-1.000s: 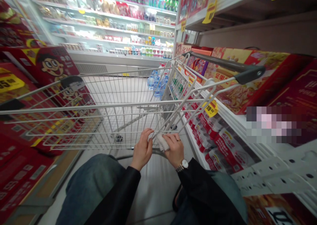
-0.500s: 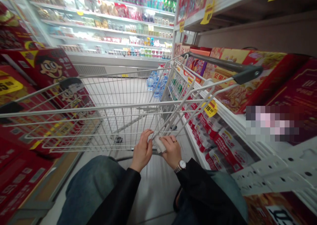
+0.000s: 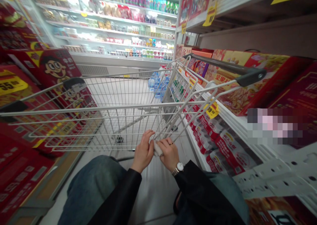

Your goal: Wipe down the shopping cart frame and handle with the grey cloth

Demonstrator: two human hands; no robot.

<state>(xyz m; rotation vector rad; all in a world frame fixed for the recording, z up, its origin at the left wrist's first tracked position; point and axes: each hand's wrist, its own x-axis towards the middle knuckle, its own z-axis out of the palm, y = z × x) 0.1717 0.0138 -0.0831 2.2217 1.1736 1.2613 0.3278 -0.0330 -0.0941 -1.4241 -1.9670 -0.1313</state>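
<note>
**Gripping a white wad (image 3: 157,149) at the near end of the wire cart (image 3: 99,109)**

You are pressing the white wad between your left hand (image 3: 143,152) and right hand (image 3: 168,154), with the fingers of both curling closed around it. Your fingers are hiding most of it, so you cannot tell whether it is tissue or cloth, and its long axis is hard to make out; only a short bunched stretch is showing between your hands. The wire cart's long axis is pointing forward along the aisle, toward the chiller (image 3: 106,30). Blue water bottles (image 3: 156,83) are showing past the wire, but you cannot tell whether they are inside the cart. Off to your right, a pixelated patch (image 3: 273,126) is hiding part of the boxes (image 3: 250,83)
</note>
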